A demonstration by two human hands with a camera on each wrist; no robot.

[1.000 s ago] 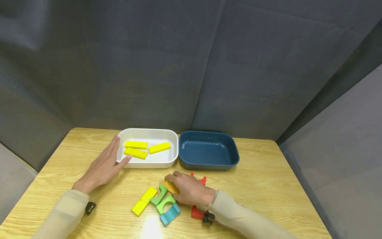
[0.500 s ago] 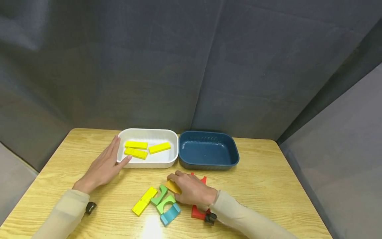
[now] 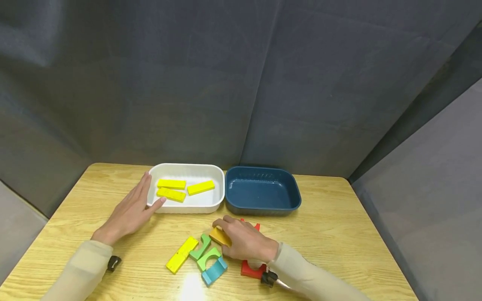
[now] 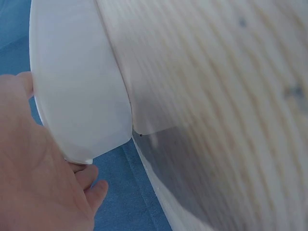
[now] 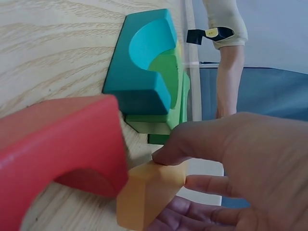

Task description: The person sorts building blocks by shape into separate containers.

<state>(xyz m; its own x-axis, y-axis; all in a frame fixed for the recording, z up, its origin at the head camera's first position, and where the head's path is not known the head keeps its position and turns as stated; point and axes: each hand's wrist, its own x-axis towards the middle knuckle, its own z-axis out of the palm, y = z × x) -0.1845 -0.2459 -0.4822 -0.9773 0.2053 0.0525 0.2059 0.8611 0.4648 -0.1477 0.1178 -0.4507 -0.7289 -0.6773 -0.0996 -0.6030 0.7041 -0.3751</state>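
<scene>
My right hand [image 3: 248,240] pinches an orange block [image 3: 220,237] between thumb and fingers, low over the table. In the right wrist view the orange block [image 5: 149,195] lies beside a red arch block [image 5: 62,144]. My left hand [image 3: 126,213] rests against the left end of a white tub [image 3: 188,209], fingers straight along its side and thumb by the front rim. Several yellow blocks [image 3: 171,184] lie flat inside the tub. Left of the orange block are two green arch blocks [image 3: 211,252], a teal arch block [image 3: 214,272] and yellow pieces [image 3: 182,255].
A dark blue tub [image 3: 263,211] stands against the white tub's right side, with nothing seen inside. A red block [image 3: 257,227] is partly hidden behind my right hand; another red arch [image 3: 250,272] lies by the wrist. Dark cloth [image 3: 241,83] hangs behind the wooden table.
My right hand has shifted slightly to the right with the orange block, away from the green arch. The left hand and the tubs have stayed in place.
</scene>
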